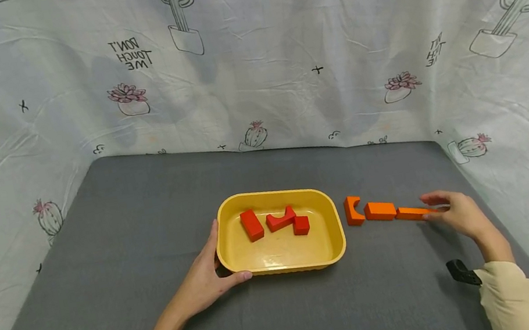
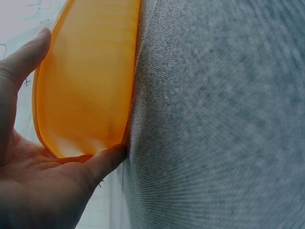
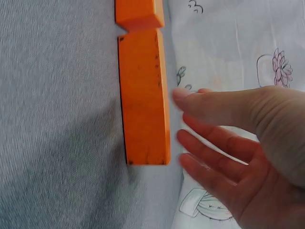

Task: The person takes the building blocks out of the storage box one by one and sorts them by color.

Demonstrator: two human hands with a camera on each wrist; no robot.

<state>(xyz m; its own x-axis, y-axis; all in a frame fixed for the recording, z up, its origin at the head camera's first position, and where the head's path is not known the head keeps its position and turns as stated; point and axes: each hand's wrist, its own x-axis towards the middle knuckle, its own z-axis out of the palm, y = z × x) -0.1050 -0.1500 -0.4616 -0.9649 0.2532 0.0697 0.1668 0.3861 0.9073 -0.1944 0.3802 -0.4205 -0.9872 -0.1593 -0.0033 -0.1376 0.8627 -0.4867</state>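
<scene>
At lower left of centre in the head view, the left hand (image 1: 204,276) grips the left end of a yellow tray (image 1: 280,255), thumb on its near rim. In the tray, at frame centre, lie a red rectangular block (image 1: 252,226), a red arched block (image 1: 281,221) and a red cube (image 1: 302,225). Right of it on the grey worktop (image 1: 323,314), an orange arched block (image 1: 350,212), an orange block (image 1: 380,211) and a long orange block (image 1: 409,214) form a row. At centre right, the right hand (image 1: 460,214) is just beside the last, fingers parted, holding nothing.
</scene>
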